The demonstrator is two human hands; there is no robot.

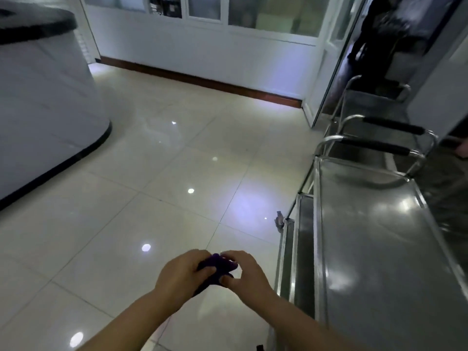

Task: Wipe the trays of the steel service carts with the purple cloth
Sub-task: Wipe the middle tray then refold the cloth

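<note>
The purple cloth (pixel 217 271) is bunched between both hands, low in the middle of the view above the tiled floor. My left hand (pixel 181 274) grips it from the left with curled fingers. My right hand (pixel 247 271) pinches it from the right between thumb and fingers. A steel service cart stands to the right, its top tray (pixel 379 249) bare and shiny, with lower trays (pixel 302 239) stepping out on its left side. Both hands are left of the cart and apart from it.
Further carts with black-gripped handles (pixel 374 145) line up behind the near one along the right wall. A large white counter (pixel 45 102) with a black base curves in at the left. A white glazed partition (pixel 202 46) closes the back; glossy floor tiles lie between.
</note>
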